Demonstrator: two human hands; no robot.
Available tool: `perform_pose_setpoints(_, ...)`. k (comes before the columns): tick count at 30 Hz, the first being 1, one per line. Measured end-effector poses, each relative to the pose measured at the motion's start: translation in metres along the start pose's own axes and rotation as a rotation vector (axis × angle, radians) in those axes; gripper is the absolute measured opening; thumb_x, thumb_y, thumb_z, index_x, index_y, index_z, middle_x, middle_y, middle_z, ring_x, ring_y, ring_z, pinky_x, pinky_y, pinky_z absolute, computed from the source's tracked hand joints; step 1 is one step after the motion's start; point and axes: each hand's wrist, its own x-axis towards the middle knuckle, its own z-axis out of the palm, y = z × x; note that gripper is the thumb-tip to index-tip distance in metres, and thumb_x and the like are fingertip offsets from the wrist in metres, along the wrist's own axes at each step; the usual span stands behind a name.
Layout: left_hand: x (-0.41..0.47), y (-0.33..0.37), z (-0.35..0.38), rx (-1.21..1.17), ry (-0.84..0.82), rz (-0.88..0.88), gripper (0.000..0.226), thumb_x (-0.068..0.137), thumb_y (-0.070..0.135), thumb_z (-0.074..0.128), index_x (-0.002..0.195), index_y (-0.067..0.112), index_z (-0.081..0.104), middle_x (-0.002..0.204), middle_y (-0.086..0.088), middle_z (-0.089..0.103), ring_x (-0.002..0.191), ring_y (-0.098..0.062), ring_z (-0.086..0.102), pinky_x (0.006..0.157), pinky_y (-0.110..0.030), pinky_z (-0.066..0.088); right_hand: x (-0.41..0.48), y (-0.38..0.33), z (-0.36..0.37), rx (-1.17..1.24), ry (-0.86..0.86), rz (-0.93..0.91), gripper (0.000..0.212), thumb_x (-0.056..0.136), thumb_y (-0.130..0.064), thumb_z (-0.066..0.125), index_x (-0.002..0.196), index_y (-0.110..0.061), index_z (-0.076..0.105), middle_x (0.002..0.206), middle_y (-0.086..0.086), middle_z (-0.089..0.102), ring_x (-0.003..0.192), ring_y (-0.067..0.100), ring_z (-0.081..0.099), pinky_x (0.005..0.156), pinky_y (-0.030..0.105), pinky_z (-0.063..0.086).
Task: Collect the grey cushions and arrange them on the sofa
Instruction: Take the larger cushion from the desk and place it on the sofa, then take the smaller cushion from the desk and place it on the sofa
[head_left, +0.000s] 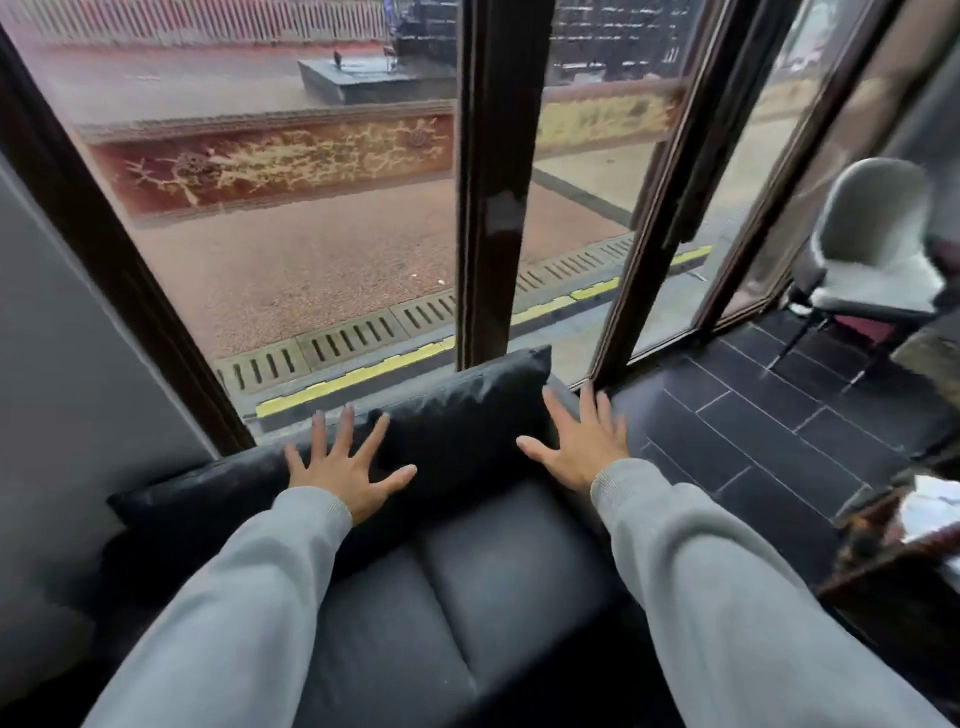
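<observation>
Dark grey, almost black, the cushion (467, 415) I am watching stands propped along the back edge of the sofa (467, 582), leaning toward the window (311, 208) behind it. My left hand (345, 467) is spread wide, fingers fanned and flat, palm down over the cushion's left half; it seems to rest on the fabric, though I cannot tell how firmly. It grips nothing. My right hand (579, 441) is just as open, fingers splayed, at the cushion's right end, the thumb pointing in toward the cushion. Whether that palm touches the cushion or sits just off its edge I cannot tell. Both grey sleeves (249, 613) reach in over the seat. A pale chair (872, 244) stands well apart, on the dark tiled floor (753, 431) to the right.
</observation>
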Motion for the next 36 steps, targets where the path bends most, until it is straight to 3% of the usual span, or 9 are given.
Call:
perform_pose_setpoints(8,-0.152,0.297,-0.034,0.007,0.163,0.359,0.105,0.053,0.107,-0.007,0.145,0.061,-0.026,0.167,0.01,-0.029,0.153,-0.029,-0.029,0.116,-0.067,-0.016,-0.238,0.244,-0.081,0.129,0.216,0.306,0.094,0.085,-0.091,0.022,0.162,-0.046,-0.006,0.169,0.015,-0.027,0.154,0.035,-0.029,0.117,0.061,-0.021)
perform_pose_setpoints(14,-0.296,0.548,-0.021,0.055,0.137,0.734,0.096,0.05,0.108,-0.007,0.131,0.064,-0.035,0.161,0.013,-0.036,0.152,-0.026,-0.032,0.115,-0.067,-0.017,-0.452,0.434,-0.098,0.103,0.261,0.664,0.097,0.081,-0.094,0.02,0.162,-0.047,-0.005,0.169,0.015,-0.026,0.154,0.036,-0.028,0.119,0.062,-0.02)
perform_pose_setpoints(17,-0.378,0.651,-0.009,0.11,0.116,0.942,0.101,0.053,0.107,-0.007,0.14,0.061,-0.032,0.162,0.011,-0.036,0.152,-0.027,-0.03,0.116,-0.068,-0.016,-0.547,0.505,-0.101,0.131,0.264,0.868,0.097,0.081,-0.094,0.019,0.163,-0.046,-0.005,0.169,0.016,-0.025,0.154,0.037,-0.028,0.119,0.062,-0.02)
perform_pose_setpoints(21,-0.48,0.766,0.014,0.122,0.102,1.199,0.108,0.059,0.105,-0.001,0.154,0.056,-0.015,0.168,0.007,-0.028,0.155,-0.029,-0.025,0.117,-0.068,-0.013,-0.661,0.578,-0.093,0.184,0.296,1.1,0.102,0.078,-0.096,0.015,0.162,-0.044,-0.01,0.169,0.017,-0.026,0.154,0.037,-0.028,0.119,0.062,-0.019)
perform_pose_setpoints(30,-0.709,0.973,0.091,0.193,-0.013,1.677,0.11,0.058,0.105,0.003,0.153,0.055,-0.018,0.167,0.006,-0.031,0.153,-0.028,-0.03,0.114,-0.067,-0.018,-0.895,0.692,-0.05,0.225,0.309,1.601,0.109,0.069,-0.1,0.004,0.16,-0.043,-0.017,0.169,0.019,-0.024,0.155,0.04,-0.025,0.118,0.065,-0.016)
perform_pose_setpoints(36,-0.853,1.07,0.148,0.328,-0.021,1.982,0.106,0.065,0.101,0.004,0.156,0.051,-0.016,0.166,0.003,-0.033,0.153,-0.03,-0.03,0.115,-0.067,-0.017,-1.019,0.753,-0.041,0.302,0.295,1.895,0.109,0.072,-0.101,0.016,0.158,-0.046,-0.021,0.169,0.016,-0.026,0.154,0.039,-0.027,0.117,0.065,-0.018)
